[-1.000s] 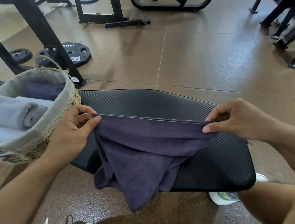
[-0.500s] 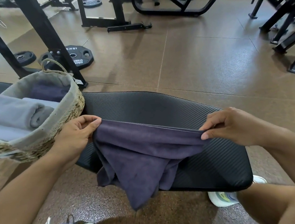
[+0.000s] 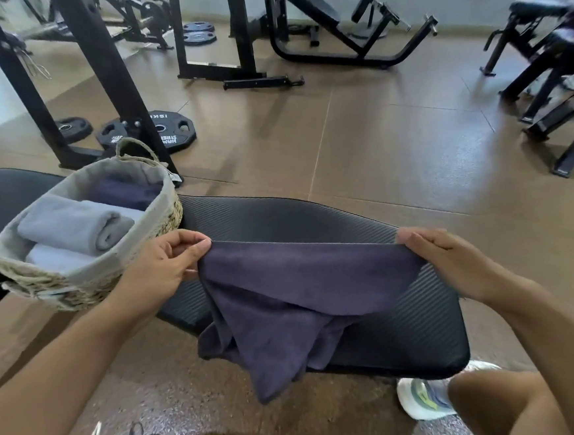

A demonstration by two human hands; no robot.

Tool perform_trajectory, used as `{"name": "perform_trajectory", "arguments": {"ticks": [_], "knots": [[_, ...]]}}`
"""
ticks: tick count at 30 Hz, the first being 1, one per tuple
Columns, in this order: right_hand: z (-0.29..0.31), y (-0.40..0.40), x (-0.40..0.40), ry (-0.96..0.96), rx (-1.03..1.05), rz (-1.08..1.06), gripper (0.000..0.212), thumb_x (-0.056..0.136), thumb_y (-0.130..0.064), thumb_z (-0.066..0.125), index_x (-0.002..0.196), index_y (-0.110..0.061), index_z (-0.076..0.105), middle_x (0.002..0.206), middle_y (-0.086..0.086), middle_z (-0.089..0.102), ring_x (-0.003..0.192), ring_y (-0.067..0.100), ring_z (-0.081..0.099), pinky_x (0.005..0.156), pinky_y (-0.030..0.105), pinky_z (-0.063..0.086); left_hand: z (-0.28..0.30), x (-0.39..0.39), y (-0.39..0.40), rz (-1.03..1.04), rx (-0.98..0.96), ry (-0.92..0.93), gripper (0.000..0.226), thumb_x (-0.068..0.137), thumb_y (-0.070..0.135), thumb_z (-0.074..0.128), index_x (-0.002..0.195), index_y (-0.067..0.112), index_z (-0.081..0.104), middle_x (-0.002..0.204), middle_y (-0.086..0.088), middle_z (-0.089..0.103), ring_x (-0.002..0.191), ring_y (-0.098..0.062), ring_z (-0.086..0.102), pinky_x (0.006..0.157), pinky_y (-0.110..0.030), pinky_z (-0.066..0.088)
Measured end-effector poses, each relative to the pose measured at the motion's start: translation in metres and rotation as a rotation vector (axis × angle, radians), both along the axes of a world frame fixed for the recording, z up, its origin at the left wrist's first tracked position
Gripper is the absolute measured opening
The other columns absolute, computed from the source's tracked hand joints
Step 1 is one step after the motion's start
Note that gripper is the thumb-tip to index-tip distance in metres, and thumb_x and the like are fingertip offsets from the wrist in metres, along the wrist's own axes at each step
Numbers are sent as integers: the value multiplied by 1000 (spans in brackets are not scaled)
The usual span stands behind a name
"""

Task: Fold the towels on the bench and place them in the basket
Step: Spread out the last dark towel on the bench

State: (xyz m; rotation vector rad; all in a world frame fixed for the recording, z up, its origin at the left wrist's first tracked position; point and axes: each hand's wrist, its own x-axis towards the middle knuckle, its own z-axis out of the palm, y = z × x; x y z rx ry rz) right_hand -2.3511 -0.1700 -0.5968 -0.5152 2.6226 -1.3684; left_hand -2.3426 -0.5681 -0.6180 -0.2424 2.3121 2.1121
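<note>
Towel (image 3: 294, 285) stretched between hands (image 3: 161, 268), over bench (image 3: 407, 328)

Gym, weight plates (image 3: 165, 132), benches (image 3: 310, 6)

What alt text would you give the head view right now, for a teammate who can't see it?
Both hands, left hand and right hand, pinch the top edge of a dark purple towel stretched over a black bench, its lower part drooping past the near edge. A woven basket on the left holds rolled grey towels and a dark one.
</note>
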Motion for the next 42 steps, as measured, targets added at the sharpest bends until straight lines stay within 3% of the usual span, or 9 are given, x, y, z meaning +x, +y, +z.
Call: {"name": "perform_trajectory", "arguments": {"ticks": [4, 9, 14, 17, 24, 27, 32, 38, 42], "knots": [[40, 5, 16, -19, -283, -31, 70, 79, -80, 60, 76, -11, 68, 68, -3, 55, 66, 9, 50, 61, 24, 39, 26, 6, 4, -94, -12, 32, 9, 91, 14, 64, 86, 19, 70, 73, 5, 68, 68, -1, 61, 58, -11, 52], [80, 14, 19, -153, -568, 27, 53, 56, -70, 87, 58, -22, 62, 53, -5, 46, 46, 4, 39, 44, 14, 32, 58, 1, 7, -168, 42, 98, 10, 75, 31, 74, 84, 27, 78, 79, 1, 72, 73, -8, 65, 70, -20, 56], [85, 26, -7, -240, -235, -83, 42, 71, -37, 81, 89, -2, 67, 71, 3, 69, 61, 9, 62, 58, 22, 54, 59, -19, 11, -142, -6, 44, 17, 75, 25, 77, 89, 17, 81, 91, -5, 78, 83, -14, 71, 85, -25, 59], [70, 26, -24, -242, -90, -205, 34, 90, -27, 71, 100, 5, 67, 83, 9, 72, 72, 12, 68, 63, 26, 60, 55, -32, 22, -121, -81, 49, 3, 87, 12, 72, 88, 14, 75, 81, 0, 75, 78, -13, 68, 73, -20, 61], [77, 15, -48, -197, -259, -332, 24, 100, -32, 60, 92, -10, 62, 90, 7, 66, 82, 16, 64, 82, 33, 57, 75, -71, 41, -101, -75, 49, 11, 104, 11, 53, 95, 10, 60, 85, -6, 62, 69, -13, 60, 59, -18, 58], [91, 9, -56, -238, -313, -356, 23, 99, -34, 62, 88, -14, 59, 85, 4, 65, 72, 15, 63, 74, 30, 58, 84, -87, 41, -80, -43, -25, 11, 102, 14, 57, 93, 14, 62, 81, -2, 62, 63, -8, 58, 56, -18, 54], [123, 8, -79, -110, -275, -414, 19, 91, -32, 75, 82, -18, 64, 80, 1, 65, 65, 14, 61, 65, 28, 59, 119, -114, 42, -3, -159, 59, 10, 101, 19, 61, 91, 20, 63, 86, 0, 65, 74, -9, 61, 61, -23, 47], [159, 12, -91, 48, -415, -394, 25, 77, -26, 82, 82, -19, 59, 85, 3, 70, 78, 15, 67, 84, 34, 60, 153, -124, 54, 47, -146, 185, 7, 102, 17, 59, 97, 18, 64, 94, -5, 66, 77, -12, 63, 76, -31, 52], [171, 19, -67, 38, -286, -232, 20, 83, -15, 76, 82, -17, 56, 74, 1, 72, 65, 11, 66, 70, 26, 60, 155, -103, 44, -40, -69, 188, 14, 105, 16, 52, 94, 18, 61, 91, -6, 67, 81, -18, 65, 83, -34, 57]]}}
